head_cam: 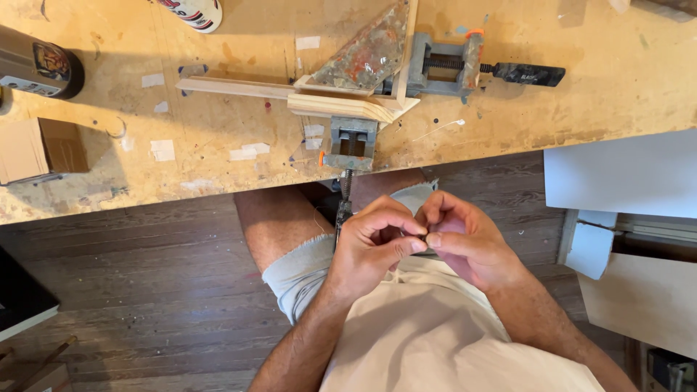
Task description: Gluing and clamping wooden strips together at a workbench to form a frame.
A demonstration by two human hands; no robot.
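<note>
My left hand [374,243] and my right hand [465,239] meet in front of my body, below the workbench edge. Their fingertips pinch one small dark object [423,237] between them; too little of it shows to tell what it is. Just above my left hand the screw handle [344,199] of a grey corner clamp [353,141] hangs down from the bench. That clamp and a second grey clamp [444,69] with a black handle hold two pale wooden moulding strips [330,104] joined at a mitred corner.
The worn plywood workbench [552,116] carries a paint-stained metal triangle [367,54], a dark can [40,69], a white container [196,13] and a cardboard box [40,149]. White boards [624,174] stand at the right over a dark plank floor.
</note>
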